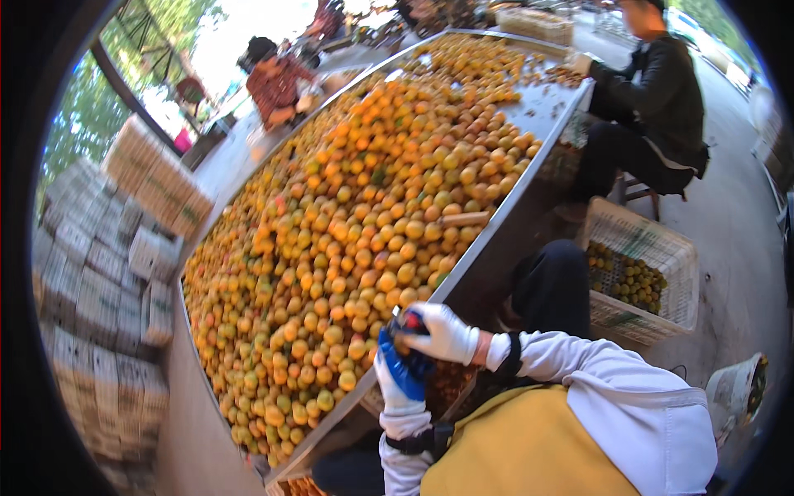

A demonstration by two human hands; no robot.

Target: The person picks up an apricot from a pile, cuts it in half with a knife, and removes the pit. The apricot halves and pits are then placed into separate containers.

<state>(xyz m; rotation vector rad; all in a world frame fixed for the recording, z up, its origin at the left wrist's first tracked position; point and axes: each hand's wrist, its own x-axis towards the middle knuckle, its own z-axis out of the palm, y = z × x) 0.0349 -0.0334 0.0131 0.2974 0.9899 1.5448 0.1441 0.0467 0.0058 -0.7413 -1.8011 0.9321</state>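
Observation:
My left hand (397, 372), in a white glove with a blue coated palm, is raised at the near edge of the metal-rimmed table (471, 254). Its fingers curl around a small brownish object (403, 345), perhaps a fruit, mostly hidden. My right hand (448, 335), in a white glove, meets it from the other side. That hand grips a small dark and red tool (412, 320) with a bright tip; blur hides its exact kind. Beyond both hands, a large heap of orange-yellow, apricot-like fruits (347, 248) covers much of the table.
A wooden stick (465, 219) lies on the fruits. Beside my leg stands a plastic crate (645, 239) of greener fruits, with a white bucket (729, 384) behind it. Co-workers sit at the right (657, 105) and far side (276, 87). Stacked crates (105, 279) rise at left.

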